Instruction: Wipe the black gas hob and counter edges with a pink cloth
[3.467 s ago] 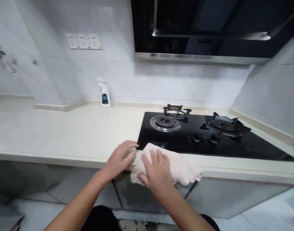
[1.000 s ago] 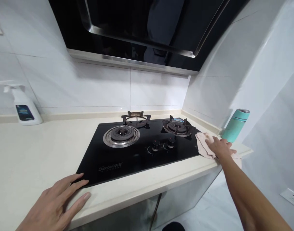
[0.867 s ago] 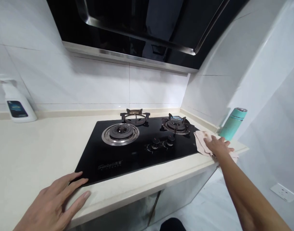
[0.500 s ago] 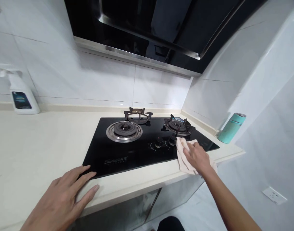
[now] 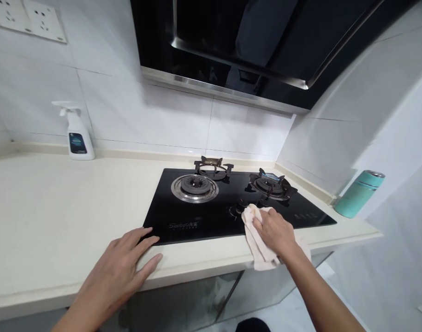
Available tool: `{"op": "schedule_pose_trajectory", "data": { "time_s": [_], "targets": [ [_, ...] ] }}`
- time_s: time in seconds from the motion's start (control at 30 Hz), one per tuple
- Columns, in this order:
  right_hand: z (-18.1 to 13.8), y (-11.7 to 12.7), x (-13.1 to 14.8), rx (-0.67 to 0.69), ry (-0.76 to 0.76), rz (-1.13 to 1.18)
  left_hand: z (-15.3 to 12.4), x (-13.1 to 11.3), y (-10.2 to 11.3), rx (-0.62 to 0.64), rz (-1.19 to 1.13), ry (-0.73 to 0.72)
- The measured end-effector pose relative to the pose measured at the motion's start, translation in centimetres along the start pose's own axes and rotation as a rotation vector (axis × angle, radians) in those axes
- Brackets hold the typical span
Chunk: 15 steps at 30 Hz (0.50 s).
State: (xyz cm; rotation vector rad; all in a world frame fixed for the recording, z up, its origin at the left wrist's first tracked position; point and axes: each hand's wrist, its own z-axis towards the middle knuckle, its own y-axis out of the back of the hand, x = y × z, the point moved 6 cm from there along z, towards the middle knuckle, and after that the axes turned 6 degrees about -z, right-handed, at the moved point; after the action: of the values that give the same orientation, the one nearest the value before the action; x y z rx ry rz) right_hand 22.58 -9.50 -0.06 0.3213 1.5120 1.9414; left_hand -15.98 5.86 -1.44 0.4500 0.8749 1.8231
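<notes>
A black glass gas stove [image 5: 197, 226] is set into the cream countertop [image 5: 75, 198]. My right hand [image 5: 275, 230] grips a pale pink cloth [image 5: 257, 240] at the stove's front edge, pressed up against the control knobs [image 5: 241, 206]; one knob is partly covered. Part of the cloth hangs over the counter's edge. With fingers spread, my left hand [image 5: 124, 263] rests at the stove's front left corner, fingertips on the glass and holding nothing. The left burner [image 5: 196, 185] is bare, its pan support [image 5: 213, 169] lying behind it. The right burner [image 5: 271, 186] has its support on.
A white spray bottle [image 5: 80, 138] stands by the back wall at left. A teal tumbler [image 5: 359, 193] is at the counter's right end. Overhead hangs a black range hood [image 5: 224, 55]. Wall sockets [image 5: 44, 20] are at upper left.
My right hand has slid the cloth leftward along the stove's front to the knobs. The view has turned left, showing more counter and the sockets. My left hand stays at the corner.
</notes>
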Motion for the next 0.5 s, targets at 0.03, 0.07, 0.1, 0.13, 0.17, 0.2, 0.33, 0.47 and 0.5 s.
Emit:
{"op": "schedule_pose_trajectory", "data": {
  "time_s": [0.03,0.07,0.1,0.13,0.17,0.2,0.33,0.47,0.5],
  "targets": [
    [0.3,0.0,0.1,0.002,-0.009,-0.024,0.0,0.0,0.0,0.006,-0.004,0.009],
    [0.4,0.1,0.3,-0.008,-0.008,-0.045,-0.1,0.0,0.0,0.011,-0.007,0.016],
    [0.2,0.3,0.6,-0.027,0.005,-0.061,-0.1,-0.1,0.0,0.017,-0.009,0.021],
    [-0.2,0.5,1.2,-0.05,0.033,-0.069,-0.2,-0.2,0.0,0.022,-0.01,0.026],
    [-0.8,0.7,1.9,-0.072,0.072,-0.063,-0.2,-0.3,0.0,0.027,-0.009,0.032],
    [-1.6,1.0,3.0,-0.092,0.121,-0.041,-0.2,-0.4,0.0,0.033,-0.009,0.038],
    [-4.5,2.9,9.8,-0.173,0.376,0.107,-0.1,-0.6,0.0,0.043,-0.013,0.067],
    [-4.0,4.9,17.9,-0.205,0.61,0.198,-0.2,-0.7,0.1,0.035,-0.029,0.069],
    [-3.2,5.2,19.5,-0.201,0.661,0.221,-0.2,-0.7,0.1,0.036,-0.034,0.065]
  ]
}}
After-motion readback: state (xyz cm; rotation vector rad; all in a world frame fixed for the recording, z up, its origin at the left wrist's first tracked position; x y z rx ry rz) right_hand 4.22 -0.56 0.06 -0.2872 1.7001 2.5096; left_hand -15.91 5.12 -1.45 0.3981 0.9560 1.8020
